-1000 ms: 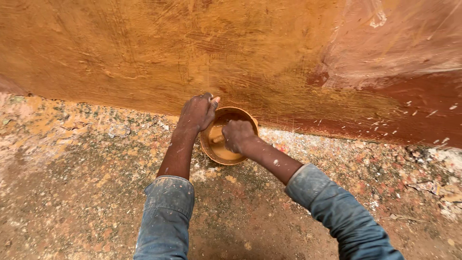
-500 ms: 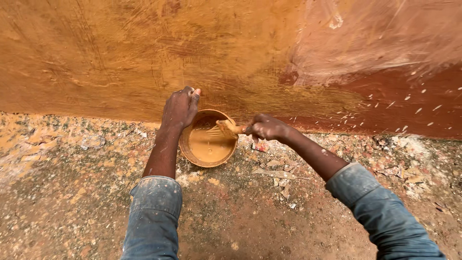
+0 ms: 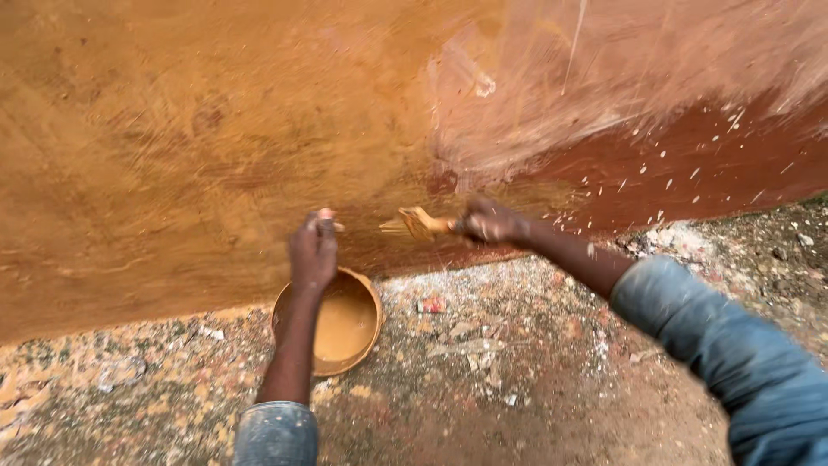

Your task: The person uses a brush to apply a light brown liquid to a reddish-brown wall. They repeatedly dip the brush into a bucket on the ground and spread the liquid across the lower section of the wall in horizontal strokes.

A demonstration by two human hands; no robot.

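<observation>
The paintbrush [image 3: 416,223] lies almost level in front of the wall [image 3: 172,129], its wet ochre bristles pointing to the person's left and its handle running right into the right hand [image 3: 490,222], whose fingers are wrapped closed around the handle. The bristle tip sits near the lower edge of the ochre coat, though motion blur makes it hard to say whether it touches the wall. Just to the left of the bristles, the left hand [image 3: 313,252] curls over the far rim of the round bowl [image 3: 366,298] of ochre paint, gripping it; the bowl rests on the speckled ground [image 3: 517,380] at the wall's foot, below and left of the brush. The right hand is thus the one on the tool, the left the nearer to the paint. Half a second ago the brush was over the bowl's rim; it has since lifted up and away to the right, and the bowl now sits lower in view.
</observation>
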